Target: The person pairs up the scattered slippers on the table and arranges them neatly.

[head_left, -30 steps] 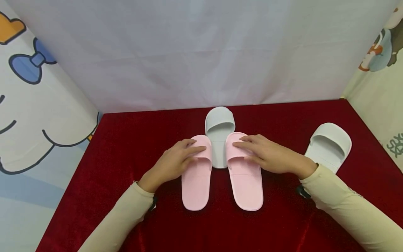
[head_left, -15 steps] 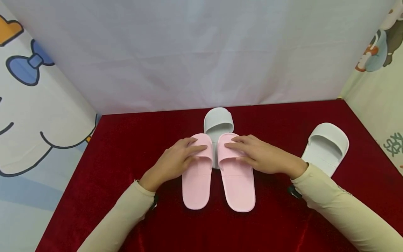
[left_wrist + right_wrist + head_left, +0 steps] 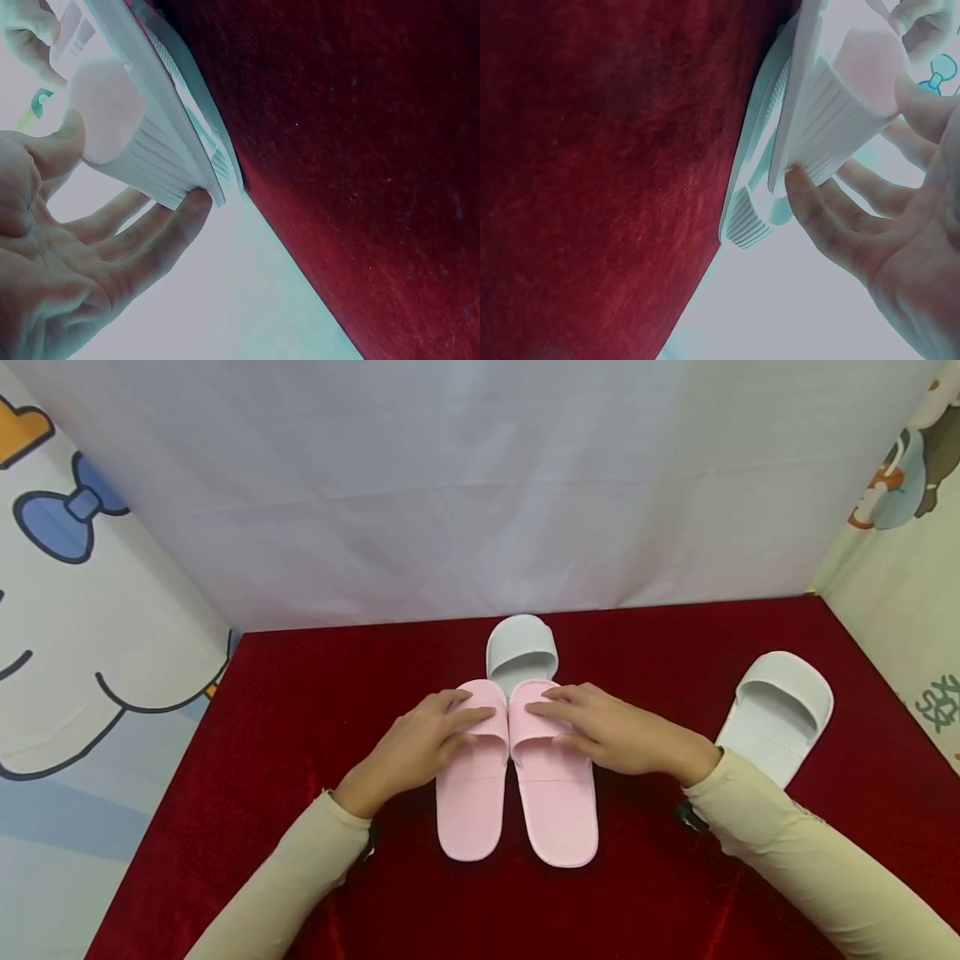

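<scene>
Two pink slippers lie side by side in the head view, toes away from me. My left hand (image 3: 408,745) grips the left pink slipper (image 3: 470,802) across its ribbed strap (image 3: 154,161), thumb by the strap's opening and a fingertip at the toe edge. On the right pink slipper (image 3: 558,810), my right hand (image 3: 626,731) holds the strap (image 3: 825,124) in the same way. Their inner edges meet near the toes, and the heels stand slightly apart. Behind and partly beneath them is a white slipper (image 3: 521,647), its heel part hidden.
A second white slipper (image 3: 772,722) lies tilted at the right, beyond my right forearm. Dark red cloth (image 3: 300,693) covers the table. A pale curtain (image 3: 450,493) rises at the back, with cartoon-printed panels (image 3: 67,610) at the sides.
My right hand has brought the right pink slipper leftward until it meets the left one, covering more of the white slipper behind. My left hand has stayed nearly still.
</scene>
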`<state>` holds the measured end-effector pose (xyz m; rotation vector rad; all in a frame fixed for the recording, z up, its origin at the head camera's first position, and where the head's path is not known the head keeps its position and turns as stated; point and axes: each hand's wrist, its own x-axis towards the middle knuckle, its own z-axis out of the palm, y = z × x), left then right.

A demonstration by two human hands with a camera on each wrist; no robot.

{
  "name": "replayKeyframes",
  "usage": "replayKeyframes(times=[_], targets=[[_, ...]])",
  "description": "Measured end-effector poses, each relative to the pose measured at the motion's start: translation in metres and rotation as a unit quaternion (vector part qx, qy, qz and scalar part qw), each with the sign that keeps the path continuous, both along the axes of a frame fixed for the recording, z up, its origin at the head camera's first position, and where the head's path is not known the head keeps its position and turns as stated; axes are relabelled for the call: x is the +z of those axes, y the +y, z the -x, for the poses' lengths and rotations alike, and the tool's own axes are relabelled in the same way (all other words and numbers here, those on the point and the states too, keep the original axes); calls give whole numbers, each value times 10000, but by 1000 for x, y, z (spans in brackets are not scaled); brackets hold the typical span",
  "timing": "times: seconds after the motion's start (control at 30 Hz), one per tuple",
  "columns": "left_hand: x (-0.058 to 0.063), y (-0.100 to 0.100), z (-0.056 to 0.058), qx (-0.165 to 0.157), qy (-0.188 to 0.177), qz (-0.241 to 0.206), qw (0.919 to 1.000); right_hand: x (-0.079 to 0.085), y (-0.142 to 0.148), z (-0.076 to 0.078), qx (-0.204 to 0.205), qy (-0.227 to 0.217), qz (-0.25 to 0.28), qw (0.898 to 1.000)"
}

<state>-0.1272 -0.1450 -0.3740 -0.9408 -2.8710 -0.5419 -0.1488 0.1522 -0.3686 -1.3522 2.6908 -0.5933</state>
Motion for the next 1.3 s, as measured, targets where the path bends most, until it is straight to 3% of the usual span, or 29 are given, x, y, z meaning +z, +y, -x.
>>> replayKeyframes(times=[0.63,1.03,1.3], targets=[[0,-19,-6,55,90,-79,9999,0,-22,1,110,-85,26,9999],[9,-40,-2,143,195,-115,9996,5,-44,5,260,174,225,9993],[8,-50,2,301,100,-143,9994,6,-61,12,187,-10,72,9998]])
